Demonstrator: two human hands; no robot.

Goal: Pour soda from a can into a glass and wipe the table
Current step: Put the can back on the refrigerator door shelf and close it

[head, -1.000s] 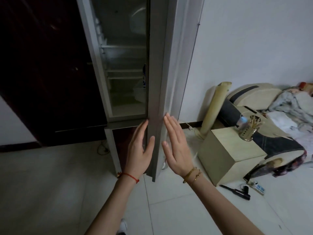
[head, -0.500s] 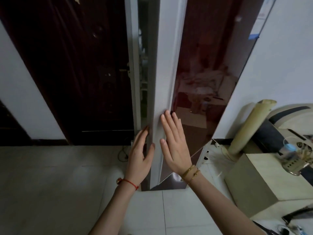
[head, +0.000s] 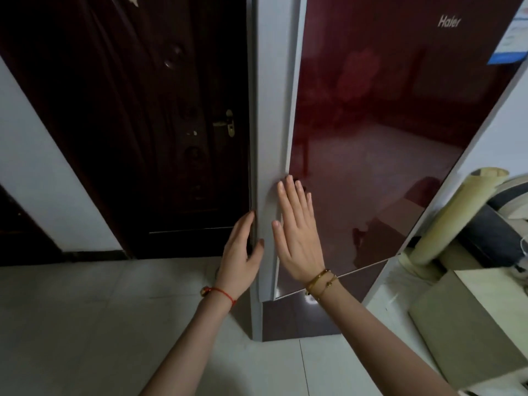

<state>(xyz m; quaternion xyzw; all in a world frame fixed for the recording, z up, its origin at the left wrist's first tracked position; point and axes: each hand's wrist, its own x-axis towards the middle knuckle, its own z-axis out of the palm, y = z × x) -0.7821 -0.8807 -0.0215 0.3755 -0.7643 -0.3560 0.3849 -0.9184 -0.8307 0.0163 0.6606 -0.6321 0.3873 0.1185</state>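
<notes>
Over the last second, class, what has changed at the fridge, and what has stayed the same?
The fridge door has swung from wide open, shelves showing, to nearly shut; its red glass front now faces the camera. The right hand has moved from the door's edge onto its front, pressing flat. The left hand stays open by the fridge's side edge. Neither hand has taken hold of anything, and both remain empty.

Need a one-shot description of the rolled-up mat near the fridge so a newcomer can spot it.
Start at the dark red Haier fridge door filling the upper right. Just past its right edge, a pale yellow-green rolled mat leans upright against the white wall. It is the only tall tube there; the beige box in front is squat and flat-sided.
</notes>
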